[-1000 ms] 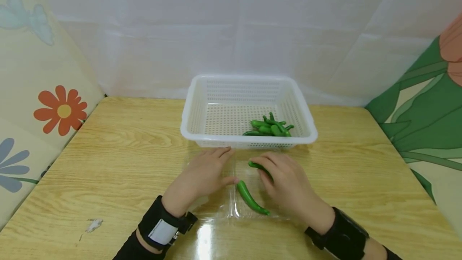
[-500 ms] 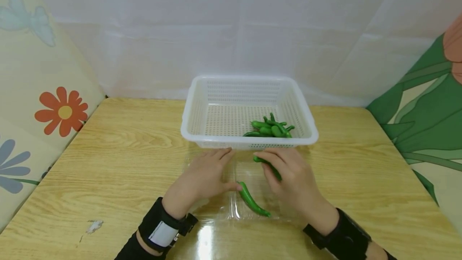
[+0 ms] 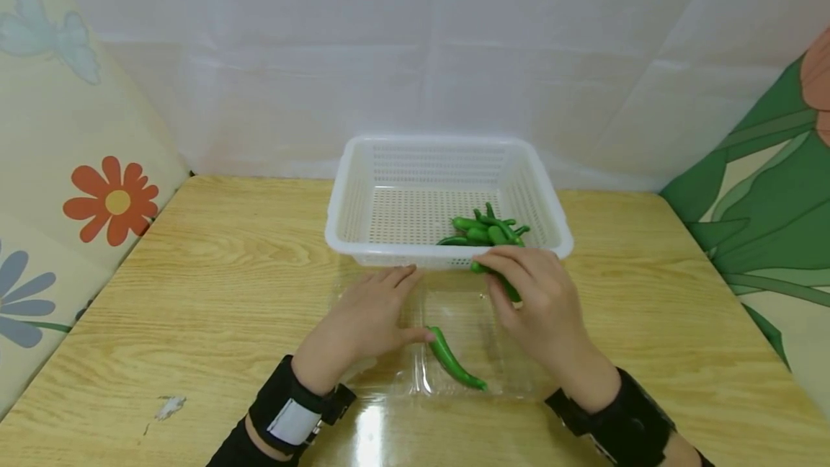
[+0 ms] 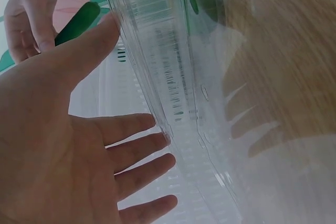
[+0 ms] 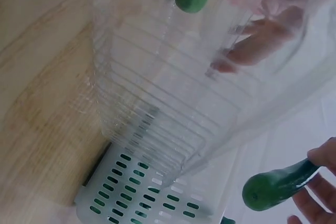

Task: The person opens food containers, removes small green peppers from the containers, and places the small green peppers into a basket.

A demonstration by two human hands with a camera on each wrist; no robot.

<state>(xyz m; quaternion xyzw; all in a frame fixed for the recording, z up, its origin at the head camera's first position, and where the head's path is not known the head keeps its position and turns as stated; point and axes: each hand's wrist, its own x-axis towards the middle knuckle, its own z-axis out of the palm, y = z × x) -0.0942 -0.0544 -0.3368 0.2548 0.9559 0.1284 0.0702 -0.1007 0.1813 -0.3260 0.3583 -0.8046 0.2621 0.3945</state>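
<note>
My right hand (image 3: 547, 312) pinches a green chili pepper (image 3: 501, 282) at the front rim of the white basket, above the far right of a clear plastic clamshell box (image 3: 457, 308). In the right wrist view the held pepper (image 5: 273, 186) hangs with its rounded end outward. A second, curved green chili pepper (image 3: 454, 359) lies in the right part of the box. My left hand (image 3: 363, 319) is spread over the box's left part, its thumb tip by that pepper's upper end. The left wrist view shows its fingers (image 4: 139, 145) straight against the clear plastic edge.
Behind the box stands a white perforated basket (image 3: 369, 246) with several green chili peppers (image 3: 480, 228) heaped in its front right corner. All of it stands on a wood-grain table (image 3: 246, 265). A white cloth (image 3: 259, 92) hangs at the back, and patterned panels flank both sides.
My right hand has moved away from me and to the right with its pepper, from over the box to the basket's front rim. My left hand and the pepper in the box have hardly moved.
</note>
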